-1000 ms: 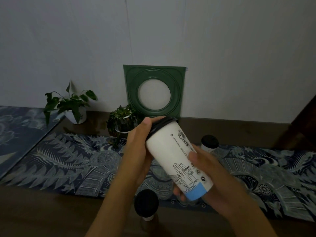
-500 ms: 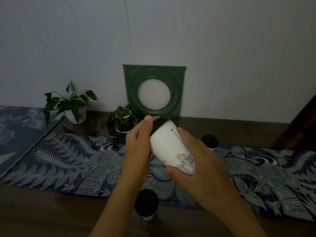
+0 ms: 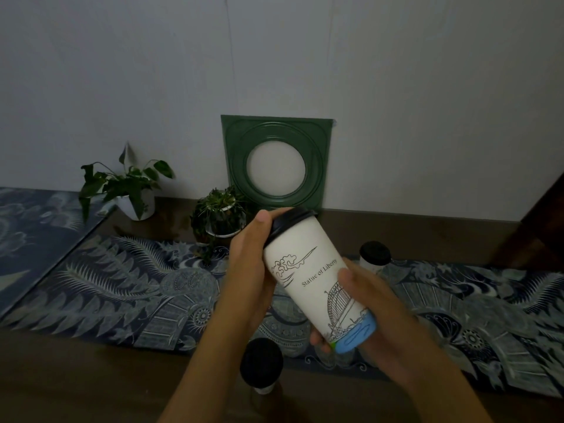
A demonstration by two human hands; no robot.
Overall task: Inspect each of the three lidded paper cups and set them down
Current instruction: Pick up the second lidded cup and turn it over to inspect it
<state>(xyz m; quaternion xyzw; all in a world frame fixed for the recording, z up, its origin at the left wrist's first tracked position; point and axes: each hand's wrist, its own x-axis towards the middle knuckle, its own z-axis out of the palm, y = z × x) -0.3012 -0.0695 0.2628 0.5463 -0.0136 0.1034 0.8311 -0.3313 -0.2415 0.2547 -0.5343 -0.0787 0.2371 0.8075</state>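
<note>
Blue patterned cloth [image 3: 116, 288] on dark wood table [image 3: 76, 377], pale wall [image 3: 396, 87], green square frame [image 3: 238, 166]

Held cup [image 3: 308, 279]: base end wrapped by right hand [image 3: 381, 315], bottom face not visible; lid [image 3: 290, 222] top turned away, partly covered by left hand [image 3: 247, 270] fingers. Print under right thumb hidden. Second cup [image 3: 374, 259] just behind right hand, lower body blocked by the hand. Third cup [image 3: 261, 366] below both hands, seen from above, body mostly hidden under own lid, print unreadable. Both forearms cut off by bottom edge. Dark brown object [image 3: 537, 233] far right of right hand cropped, cannot identify. Scene dim, table runner [image 3: 122, 285] detail murky.
</note>
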